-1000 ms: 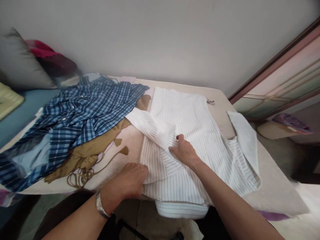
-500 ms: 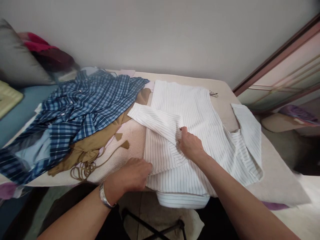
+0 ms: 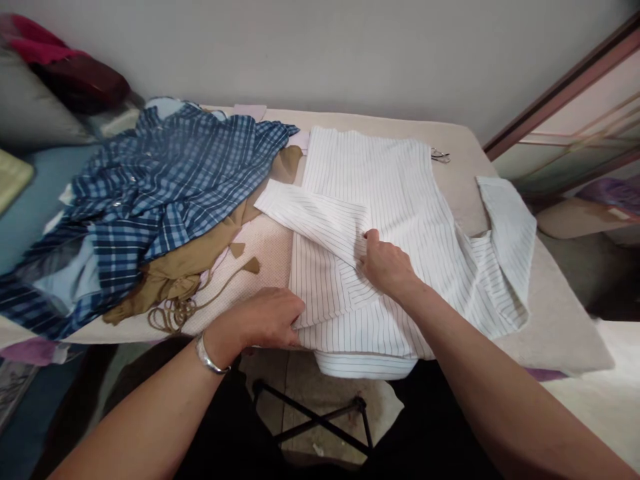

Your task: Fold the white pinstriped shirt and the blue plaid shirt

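A white shirt with thin dark stripes [image 3: 375,180] lies spread over the padded surface [image 3: 565,333]. One side is folded inward, and its sleeve [image 3: 310,210] points out to the left across the body. My right hand [image 3: 387,263] pinches the cloth at the bend of this sleeve. At the lower left corner, my left hand [image 3: 270,317] has its thumb and fingers closed around the shirt's edge; its fingertips are partly hidden. The other sleeve [image 3: 510,223] lies bent at the right. Part of the shirt hangs over the front edge.
To the left lie a blue plaid shirt [image 3: 190,173] and a brown garment [image 3: 185,273] with a tasselled cord [image 3: 225,287]. A pair of glasses [image 3: 440,155] rests at the back right. Black crossed legs [image 3: 320,420] stand below. A wall runs behind.
The view has tilted down, so everything sits higher in the picture. My left hand has shifted slightly along the shirt's edge, its fingers a little less curled. My right hand keeps its pinch on the sleeve.
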Demonstrator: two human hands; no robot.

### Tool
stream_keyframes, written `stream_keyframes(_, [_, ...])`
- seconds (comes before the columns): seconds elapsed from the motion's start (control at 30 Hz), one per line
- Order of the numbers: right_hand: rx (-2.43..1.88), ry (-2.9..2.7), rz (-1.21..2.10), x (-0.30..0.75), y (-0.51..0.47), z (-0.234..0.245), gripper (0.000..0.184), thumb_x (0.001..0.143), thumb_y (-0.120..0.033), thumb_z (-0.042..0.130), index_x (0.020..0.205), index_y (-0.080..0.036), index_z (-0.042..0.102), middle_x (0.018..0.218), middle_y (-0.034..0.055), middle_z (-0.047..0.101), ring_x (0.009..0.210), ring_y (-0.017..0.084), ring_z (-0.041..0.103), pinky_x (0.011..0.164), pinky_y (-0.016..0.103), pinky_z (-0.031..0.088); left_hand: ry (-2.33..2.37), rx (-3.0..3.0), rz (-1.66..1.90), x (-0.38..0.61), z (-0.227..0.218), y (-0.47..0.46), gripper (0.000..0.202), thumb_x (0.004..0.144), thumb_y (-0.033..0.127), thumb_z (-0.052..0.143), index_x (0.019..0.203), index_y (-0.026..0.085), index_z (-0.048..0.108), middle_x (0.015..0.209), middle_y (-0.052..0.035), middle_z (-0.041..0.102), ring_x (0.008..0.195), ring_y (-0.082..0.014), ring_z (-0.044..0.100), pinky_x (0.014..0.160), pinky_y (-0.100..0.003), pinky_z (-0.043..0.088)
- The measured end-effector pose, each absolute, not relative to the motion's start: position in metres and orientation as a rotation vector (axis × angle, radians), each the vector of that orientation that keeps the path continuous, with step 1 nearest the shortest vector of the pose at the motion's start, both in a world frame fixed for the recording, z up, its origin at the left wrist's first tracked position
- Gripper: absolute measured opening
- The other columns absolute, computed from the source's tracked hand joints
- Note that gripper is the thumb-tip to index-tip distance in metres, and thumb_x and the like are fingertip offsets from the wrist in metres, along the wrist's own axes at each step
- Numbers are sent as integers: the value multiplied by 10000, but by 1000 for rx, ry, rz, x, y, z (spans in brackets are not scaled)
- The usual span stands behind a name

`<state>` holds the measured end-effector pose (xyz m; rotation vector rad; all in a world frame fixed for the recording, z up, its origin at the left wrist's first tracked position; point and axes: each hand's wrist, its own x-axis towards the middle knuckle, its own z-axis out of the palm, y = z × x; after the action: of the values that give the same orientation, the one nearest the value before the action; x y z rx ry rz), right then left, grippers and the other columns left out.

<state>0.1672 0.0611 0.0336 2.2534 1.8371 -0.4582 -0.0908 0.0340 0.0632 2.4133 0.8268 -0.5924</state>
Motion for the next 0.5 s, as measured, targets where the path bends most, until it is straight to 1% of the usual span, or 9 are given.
stream_keyframes(0.1, [2253, 1841, -459, 167, 61, 35, 466, 946, -214, 555, 1361, -150, 353, 771, 51, 620, 668, 217, 593, 601, 309, 388, 789, 2442, -566, -88, 61, 30, 63, 834, 227, 609, 827, 176, 645, 803, -63, 669, 760, -222, 643, 648, -306, 428])
stream_keyframes(0.17, [2247, 1843, -446, 168, 61, 36, 465, 938, -200, 549, 1358, -149, 355, 778, 54, 622, 684, 226, 603, 604, 312, 388, 793, 2454, -580, -87, 60, 28, 61, 803, 157, 591, 815, 176, 648, 799, -71, 679, 766, -231, 654, 642, -307, 431])
stream_keyframes(0.3, [2227, 1839, -459, 170, 60, 36, 450, 921, -166, 546, 1332, -149, 364, 752, 42, 614, 663, 225, 606, 592, 307, 381, 816, 2482, -597, -85, 58, 26, 87, 759, 131, 605, 796, 171, 673, 795, -95, 700, 771, -255, 674, 640, -318, 455])
stream_keyframes(0.5, [2198, 1853, -441, 174, 60, 32, 418, 895, -140, 559, 1275, -152, 386, 738, 29, 603, 668, 228, 615, 572, 299, 368, 814, 2477, -609, -83, 57, 25, 91, 759, 143, 623, 815, 154, 695, 846, -124, 716, 828, -284, 696, 669, -335, 494])
